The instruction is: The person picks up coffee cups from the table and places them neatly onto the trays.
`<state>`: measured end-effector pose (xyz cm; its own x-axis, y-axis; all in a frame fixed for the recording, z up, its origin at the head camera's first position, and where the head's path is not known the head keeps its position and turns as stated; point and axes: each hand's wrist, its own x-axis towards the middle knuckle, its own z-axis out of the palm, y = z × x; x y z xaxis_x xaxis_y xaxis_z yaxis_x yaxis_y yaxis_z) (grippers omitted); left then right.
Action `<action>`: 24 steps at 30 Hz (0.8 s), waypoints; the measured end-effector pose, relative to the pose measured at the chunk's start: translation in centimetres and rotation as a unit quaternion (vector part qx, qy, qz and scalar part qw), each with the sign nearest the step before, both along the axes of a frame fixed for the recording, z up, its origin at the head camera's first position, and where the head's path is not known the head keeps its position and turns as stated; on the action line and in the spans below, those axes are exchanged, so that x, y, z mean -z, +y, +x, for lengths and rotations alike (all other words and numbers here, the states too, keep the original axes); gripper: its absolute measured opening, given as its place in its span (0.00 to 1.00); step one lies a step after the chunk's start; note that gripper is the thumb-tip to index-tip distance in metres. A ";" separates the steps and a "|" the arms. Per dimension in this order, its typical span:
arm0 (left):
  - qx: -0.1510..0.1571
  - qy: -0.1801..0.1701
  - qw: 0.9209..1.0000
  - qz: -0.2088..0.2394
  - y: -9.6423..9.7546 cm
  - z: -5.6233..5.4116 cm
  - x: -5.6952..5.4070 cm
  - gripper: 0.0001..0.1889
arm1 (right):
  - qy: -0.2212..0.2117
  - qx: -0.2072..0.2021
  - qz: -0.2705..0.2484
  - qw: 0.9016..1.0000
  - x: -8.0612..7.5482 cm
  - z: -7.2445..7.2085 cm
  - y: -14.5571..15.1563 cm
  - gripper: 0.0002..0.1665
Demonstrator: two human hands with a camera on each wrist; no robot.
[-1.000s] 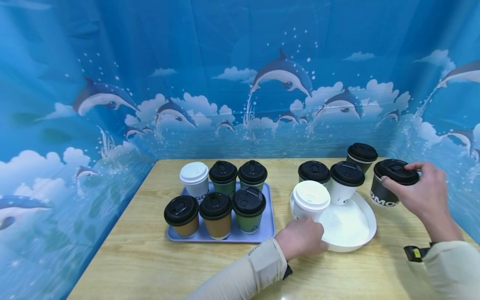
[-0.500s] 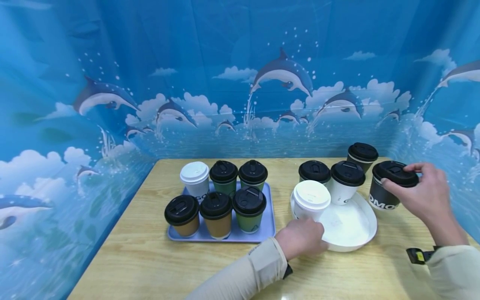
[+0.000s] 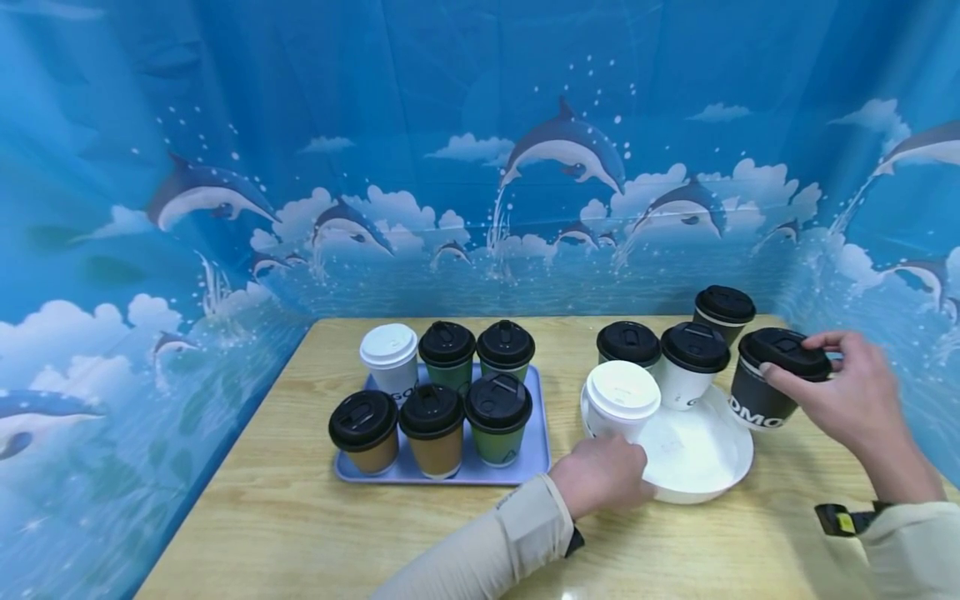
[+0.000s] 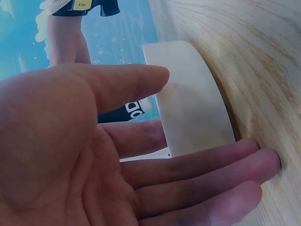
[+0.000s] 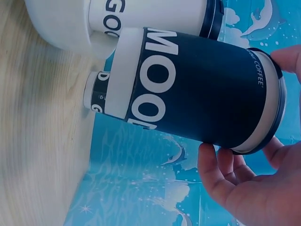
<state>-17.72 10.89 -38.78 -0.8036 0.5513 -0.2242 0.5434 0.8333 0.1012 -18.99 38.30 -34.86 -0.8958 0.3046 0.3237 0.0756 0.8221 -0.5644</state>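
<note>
My right hand grips a black paper coffee cup near its black lid, thumb on one side and fingers on the other. In the right wrist view the black cup hangs off the table, beside the white round dish. My left hand pinches the front left rim of that dish. The left wrist view has the thumb and index finger on either side of the dish wall. A white-lidded cup and a white cup with a black lid stand in the dish.
A lilac tray on the left holds several lidded cups, among them a brown cup and a green cup. Another black cup stands at the back right. A black-lidded cup is partly hidden behind the white-lidded one.
My right hand has carried the black cup a little left and toward me, up to the dish's right edge. The left hand and the dish have stayed put.
</note>
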 end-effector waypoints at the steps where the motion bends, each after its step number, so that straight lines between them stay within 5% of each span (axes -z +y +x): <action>1: 0.000 0.000 1.000 0.000 0.0 0.0 0.0 0.14 | -0.002 -0.003 -0.004 1.000 0.0 0.0 0.0 0.43; 24: 0.002 -0.011 1.000 0.003 0.0 0.0 -0.1 0.13 | -0.020 -0.052 -0.029 0.998 0.7 0.3 -0.1 0.43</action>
<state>-17.72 10.84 -38.67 -0.7970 0.5551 -0.2381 0.5436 0.8310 0.1180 -18.72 38.24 -35.61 -0.9351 0.2273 0.2717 0.0155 0.7926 -0.6096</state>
